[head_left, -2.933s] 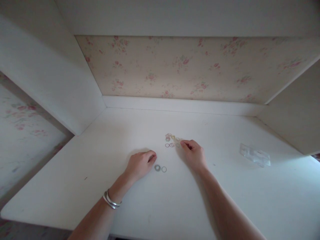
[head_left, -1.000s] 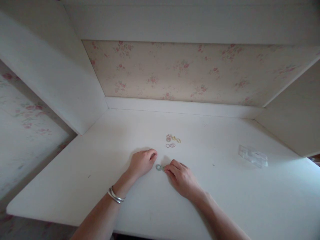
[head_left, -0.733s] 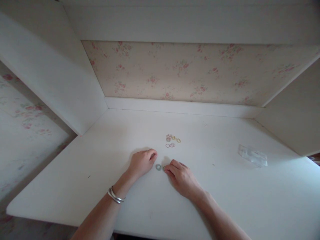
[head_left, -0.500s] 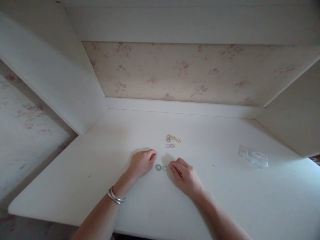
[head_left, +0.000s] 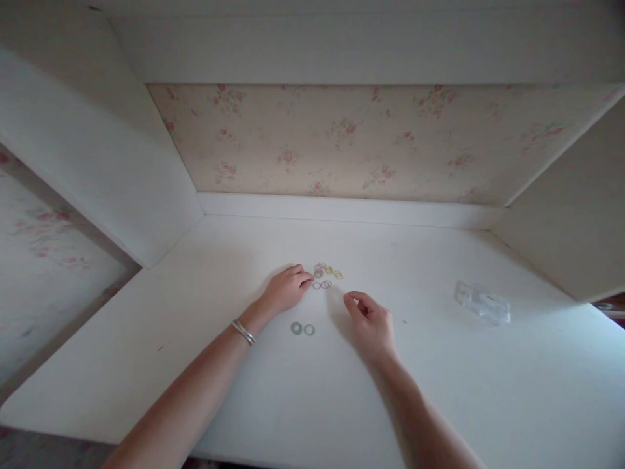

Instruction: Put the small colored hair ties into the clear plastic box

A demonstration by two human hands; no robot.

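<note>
My left hand reaches to the left edge of a small cluster of thin rings, its fingers pressed together and the tips at the pinkish rings. Whether a ring is between those fingertips cannot be made out. Gold-coloured rings lie on the cluster's right side, and several pinkish overlapping rings lie in front. My right hand hovers to the right, thumb and forefinger pinched; what they hold, if anything, is hidden. Closer to me lie a thick-looking greenish ring stack and one pale green ring.
Everything lies on a white desk top. A clear plastic package rests at the right. White side panels and a raised back strip border the desk, with floral wallpaper behind.
My left hand has moved forward from beside the greenish rings to the ring cluster. My right hand has drawn away from the pale green ring, forward and to the right. The view has shifted slightly.
</note>
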